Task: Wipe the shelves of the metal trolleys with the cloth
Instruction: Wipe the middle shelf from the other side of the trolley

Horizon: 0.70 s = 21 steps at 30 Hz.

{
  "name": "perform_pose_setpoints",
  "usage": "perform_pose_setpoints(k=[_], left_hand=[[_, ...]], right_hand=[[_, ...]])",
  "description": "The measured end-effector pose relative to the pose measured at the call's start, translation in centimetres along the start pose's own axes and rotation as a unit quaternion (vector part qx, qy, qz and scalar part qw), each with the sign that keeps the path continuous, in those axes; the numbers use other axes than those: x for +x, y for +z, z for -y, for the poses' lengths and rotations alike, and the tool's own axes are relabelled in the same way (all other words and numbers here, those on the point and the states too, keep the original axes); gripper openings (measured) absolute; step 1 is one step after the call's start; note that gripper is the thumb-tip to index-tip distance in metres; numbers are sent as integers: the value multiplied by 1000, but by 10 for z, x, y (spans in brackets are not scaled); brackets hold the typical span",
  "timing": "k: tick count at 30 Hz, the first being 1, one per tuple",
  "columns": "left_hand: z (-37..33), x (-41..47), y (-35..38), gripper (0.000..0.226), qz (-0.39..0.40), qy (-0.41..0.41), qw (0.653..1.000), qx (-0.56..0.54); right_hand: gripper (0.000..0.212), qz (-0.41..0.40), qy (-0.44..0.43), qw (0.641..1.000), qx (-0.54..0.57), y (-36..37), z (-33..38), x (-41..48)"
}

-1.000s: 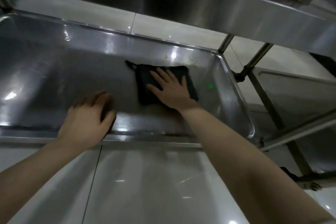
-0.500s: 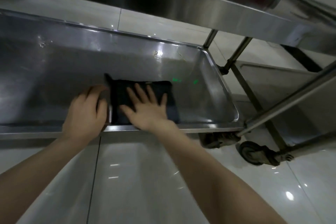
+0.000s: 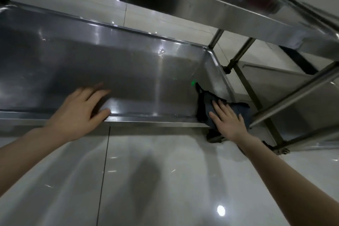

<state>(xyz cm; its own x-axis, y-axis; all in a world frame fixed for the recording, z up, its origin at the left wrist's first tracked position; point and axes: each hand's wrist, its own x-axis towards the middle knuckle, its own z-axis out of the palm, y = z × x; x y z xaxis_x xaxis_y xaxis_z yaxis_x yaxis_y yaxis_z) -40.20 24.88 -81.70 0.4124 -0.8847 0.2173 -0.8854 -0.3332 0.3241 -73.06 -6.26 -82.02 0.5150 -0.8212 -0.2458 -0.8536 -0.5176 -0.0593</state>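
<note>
At the near right corner of the lower shelf (image 3: 128, 71) the cloth (image 3: 204, 101) lies bunched over the edge, my right hand (image 3: 228, 121) flat on it, fingers straight: pressing, not gripping. Further left on that edge my left hand (image 3: 80, 112) rests, fingers spread, holding nothing. Part of the cloth hangs off the shelf, so I judge an outward stroke could drop it to the floor (image 3: 165, 180). Its long axis roughly follows the near edge — one pointed corner aims at the far wall
</note>
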Motion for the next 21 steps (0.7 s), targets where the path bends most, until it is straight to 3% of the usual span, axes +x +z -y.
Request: perform_pose_setpoints(k=[6, 10, 14, 18, 21], left_hand=[[-10, 0, -1, 67, -9, 15, 1000, -12], [-11, 4, 1, 68, -10, 0, 1000, 0], [2, 7, -11, 74, -1, -31, 999, 10], [24, -13, -20, 72, 16, 14, 999, 34], [43, -34, -23, 71, 10, -4, 1000, 29]], right_hand=[[57, -91, -168, 981, -18, 32, 121, -57], [55, -90, -276, 957, -6, 44, 210, -61], [54, -105, -273, 956, -36, 32, 157, -60], [54, -76, -146, 984, -62, 5, 42, -53], [53, -36, -91, 994, -56, -6, 19, -51]])
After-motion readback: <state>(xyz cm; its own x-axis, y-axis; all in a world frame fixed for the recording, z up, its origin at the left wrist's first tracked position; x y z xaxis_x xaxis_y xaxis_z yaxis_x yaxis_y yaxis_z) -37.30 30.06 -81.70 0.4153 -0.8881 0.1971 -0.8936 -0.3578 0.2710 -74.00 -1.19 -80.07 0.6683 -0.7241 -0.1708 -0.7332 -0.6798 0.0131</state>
